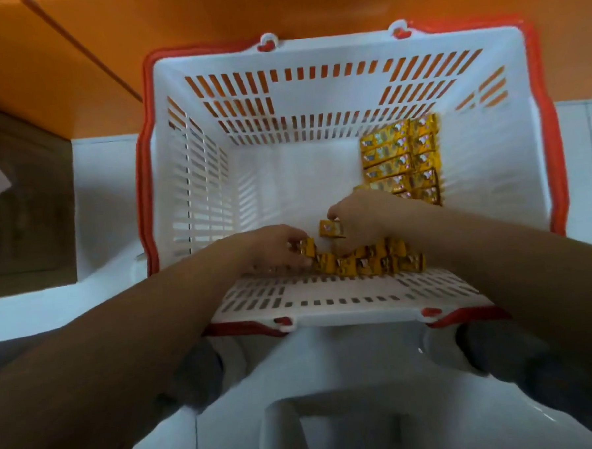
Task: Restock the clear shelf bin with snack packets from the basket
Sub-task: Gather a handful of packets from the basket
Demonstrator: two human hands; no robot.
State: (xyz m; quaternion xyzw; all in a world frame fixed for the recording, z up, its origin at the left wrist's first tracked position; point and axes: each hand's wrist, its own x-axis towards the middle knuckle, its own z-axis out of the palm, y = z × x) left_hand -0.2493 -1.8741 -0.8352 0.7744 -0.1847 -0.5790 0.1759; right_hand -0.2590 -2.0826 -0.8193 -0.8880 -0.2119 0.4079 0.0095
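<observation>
A white slatted basket [334,61] with a red rim stands on the floor in front of me. Yellow snack packets lie inside it: a stack [401,157] along the right wall and a row [368,260] against the near wall. Both my arms reach down into the basket. My left hand [275,242] pinches a yellow packet [307,247] at the left end of the near row. My right hand [362,214] grips another yellow packet [332,228], lifted just above the row. The clear shelf bin is not in view.
An orange wall or cabinet front [208,16] rises behind the basket. A dark brown box-like object [23,211] sits at the left on the white tiled floor [104,186]. A white plastic stool or seat [331,401] is below me, between my knees.
</observation>
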